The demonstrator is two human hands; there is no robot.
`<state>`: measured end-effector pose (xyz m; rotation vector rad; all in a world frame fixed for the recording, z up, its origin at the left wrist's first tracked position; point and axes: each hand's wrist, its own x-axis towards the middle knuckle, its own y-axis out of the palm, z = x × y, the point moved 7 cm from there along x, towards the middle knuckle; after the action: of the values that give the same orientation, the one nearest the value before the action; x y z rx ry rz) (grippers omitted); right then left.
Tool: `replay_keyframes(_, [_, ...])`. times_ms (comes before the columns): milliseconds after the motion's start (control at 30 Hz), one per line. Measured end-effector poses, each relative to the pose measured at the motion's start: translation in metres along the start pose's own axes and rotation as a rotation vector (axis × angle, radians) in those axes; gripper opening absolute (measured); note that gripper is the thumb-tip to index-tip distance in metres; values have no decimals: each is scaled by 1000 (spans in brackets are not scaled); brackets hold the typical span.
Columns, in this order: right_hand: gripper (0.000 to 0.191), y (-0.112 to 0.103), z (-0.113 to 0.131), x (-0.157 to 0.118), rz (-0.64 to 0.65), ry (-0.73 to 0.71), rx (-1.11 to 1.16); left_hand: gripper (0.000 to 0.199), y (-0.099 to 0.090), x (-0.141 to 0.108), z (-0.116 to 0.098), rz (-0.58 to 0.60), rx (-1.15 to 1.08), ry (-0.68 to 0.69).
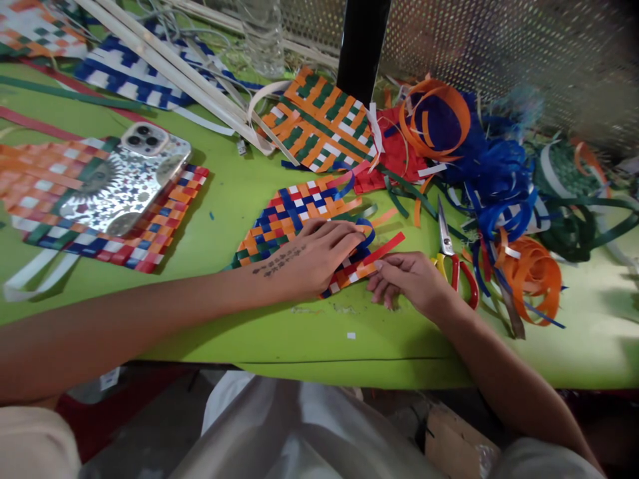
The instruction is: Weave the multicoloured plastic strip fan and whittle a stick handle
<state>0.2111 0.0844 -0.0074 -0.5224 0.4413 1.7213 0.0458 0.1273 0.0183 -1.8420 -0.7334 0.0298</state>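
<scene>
Desk (200, 326) carries your woven mat (294, 211) before the middle of its front edge, likely so both hands reach it easily. Near the back edge stands a clear bottle (262, 40); its content I cannot tell. Your left hand (322, 256) lies on the mat, fingers close together, seemingly for steadying it; your right hand (414, 279) pinches an orange strip (367, 269) between thumb and forefinger.

Green tabletop (309, 340) spans nine to three o'clock, paler sheen of light towards four. Black upright post (363, 46) near twelve; perforated panel (499, 60) behind, widest towards two. Dim below table edge; red shape (117, 416) at eight, unidentified.
</scene>
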Motion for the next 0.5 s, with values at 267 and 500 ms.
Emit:
replay_keyframes(267, [38,0,-1,-3,-66,15,-20,52,1,0,0,13,10,-6])
replay_keyframes(500, [32,6,10,-9,-177,-57,-112,48,0,0,0,1,9,-15])
